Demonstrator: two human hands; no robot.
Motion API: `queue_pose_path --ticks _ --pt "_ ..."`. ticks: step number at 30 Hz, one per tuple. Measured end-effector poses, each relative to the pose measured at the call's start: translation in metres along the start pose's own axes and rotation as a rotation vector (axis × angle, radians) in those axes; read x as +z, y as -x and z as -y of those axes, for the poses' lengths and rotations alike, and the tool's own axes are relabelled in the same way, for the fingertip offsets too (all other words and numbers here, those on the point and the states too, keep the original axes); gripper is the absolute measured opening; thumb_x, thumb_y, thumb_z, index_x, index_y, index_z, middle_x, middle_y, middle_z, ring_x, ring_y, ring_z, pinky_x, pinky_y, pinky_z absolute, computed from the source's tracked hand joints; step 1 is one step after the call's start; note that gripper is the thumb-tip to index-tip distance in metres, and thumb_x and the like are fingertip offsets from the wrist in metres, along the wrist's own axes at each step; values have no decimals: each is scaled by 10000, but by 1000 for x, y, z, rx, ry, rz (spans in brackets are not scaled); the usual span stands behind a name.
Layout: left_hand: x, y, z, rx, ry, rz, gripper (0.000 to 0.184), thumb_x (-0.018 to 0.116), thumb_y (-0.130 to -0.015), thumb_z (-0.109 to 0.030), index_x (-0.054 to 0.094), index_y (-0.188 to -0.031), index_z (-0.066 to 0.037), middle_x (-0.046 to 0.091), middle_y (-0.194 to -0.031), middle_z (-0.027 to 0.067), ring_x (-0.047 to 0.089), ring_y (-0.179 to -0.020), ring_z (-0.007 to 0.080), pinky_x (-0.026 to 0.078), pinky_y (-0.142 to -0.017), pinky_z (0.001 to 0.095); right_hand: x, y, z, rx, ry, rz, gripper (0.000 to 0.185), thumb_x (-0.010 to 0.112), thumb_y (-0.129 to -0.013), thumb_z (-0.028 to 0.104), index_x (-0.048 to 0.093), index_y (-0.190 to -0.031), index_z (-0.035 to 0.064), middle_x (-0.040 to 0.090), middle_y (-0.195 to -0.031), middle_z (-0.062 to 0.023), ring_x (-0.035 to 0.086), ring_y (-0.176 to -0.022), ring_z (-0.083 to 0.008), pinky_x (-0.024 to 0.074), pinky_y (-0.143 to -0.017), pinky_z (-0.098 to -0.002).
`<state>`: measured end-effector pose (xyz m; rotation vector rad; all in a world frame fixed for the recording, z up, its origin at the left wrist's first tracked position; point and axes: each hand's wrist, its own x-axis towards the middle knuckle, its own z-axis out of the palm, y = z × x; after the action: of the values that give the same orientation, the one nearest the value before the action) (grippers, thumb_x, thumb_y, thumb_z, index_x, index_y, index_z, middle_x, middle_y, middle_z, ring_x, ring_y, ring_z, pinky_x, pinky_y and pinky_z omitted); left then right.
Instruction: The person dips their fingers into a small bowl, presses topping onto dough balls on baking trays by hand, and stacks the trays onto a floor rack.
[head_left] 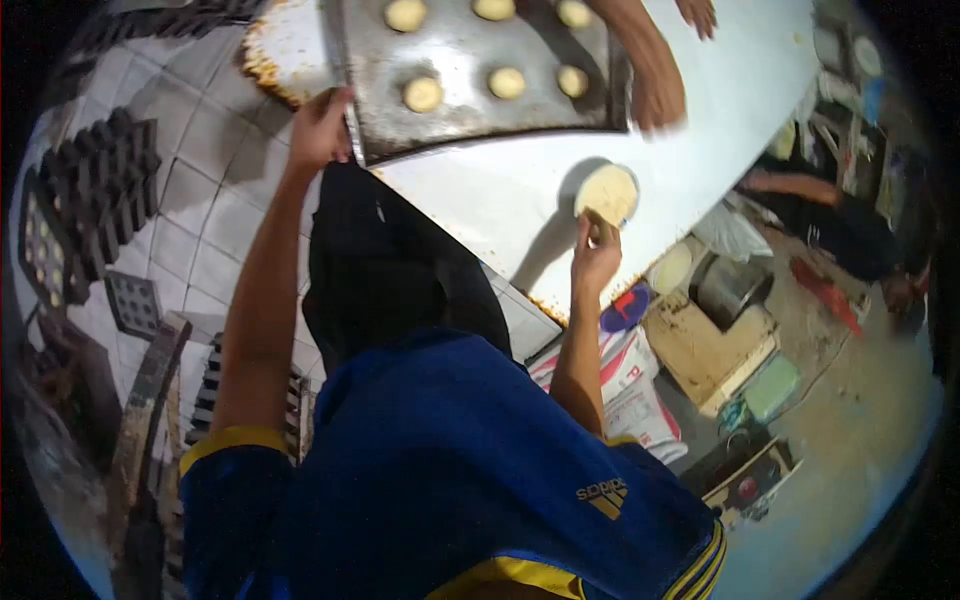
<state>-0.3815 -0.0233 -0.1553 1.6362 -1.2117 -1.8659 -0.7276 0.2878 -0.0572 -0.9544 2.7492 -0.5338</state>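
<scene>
My left hand (323,128) grips the near left corner of a dark metal baking tray (465,125), fingers closed on its rim. Several round pale dough pieces (422,94) sit spaced out in rows on the tray. My right hand (597,262) is at the near edge of a small round bowl (609,188) with pale yellow contents. Its fingers are pinched on something small and brownish, too blurred to name. A co-worker's hand (662,100) is at the tray's right side, blurred, with another hand (697,15) farther back.
The white table (470,205) has worn, rusty edges. To the right below are a metal pot (730,288), a cardboard box (705,345) and printed sacks (640,400). Another person (850,235) is at far right. Dark moulds (105,190) and a holed tray (134,303) are at left.
</scene>
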Motion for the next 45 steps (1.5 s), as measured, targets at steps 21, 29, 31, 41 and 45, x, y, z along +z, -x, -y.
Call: queue_pose_path --ticks 21,29,31,41,45 --pt "3 4 -12 -33 -43 -21 589 622 -1063 -555 698 -1199 14 587 -573 26 584 -425 122 465 -383 270 45 -118 110 -56 -597 295 258 827 -945 200 828 -1088 -14 790 -947 -101 678 -866 -135 534 -833 -306" --pt "4 4 -13 -13 -26 -18 507 623 -1073 -498 710 -1127 -2 584 -575 24 576 -420 136 465 -389 286 119 -146 140 -672 -184 42 129 835 -907 161 851 -1010 85 766 -879 -96 682 -817 -303 543 -766 -394" --pt "5 5 -15 -19 -23 -27 497 624 -1073 -497 709 -1099 -7 584 -575 28 574 -415 140 463 -389 291 122 -143 141 -732 -86 8 132 837 -904 159 853 -1019 97 761 -878 -80 679 -824 -301 542 -774 -395" --pt "0 -3 0 32 -5 24 490 606 -1092 -494 673 -978 -22 577 -570 27 571 -410 140 414 -389 296 112 -81 145 -603 245 251 772 603 -1041 550 442 -1597 40 515 -1537 -158 468 -1335 -436 372 -1106 -563" --pt "0 -2 -2 61 -24 33 503 602 -1095 -503 677 -986 -18 578 -579 16 569 -416 127 407 -396 288 86 -87 133 -475 -5 199 669 622 -1054 461 497 -1557 38 538 -1505 -176 490 -1319 -410 374 -1115 -558"
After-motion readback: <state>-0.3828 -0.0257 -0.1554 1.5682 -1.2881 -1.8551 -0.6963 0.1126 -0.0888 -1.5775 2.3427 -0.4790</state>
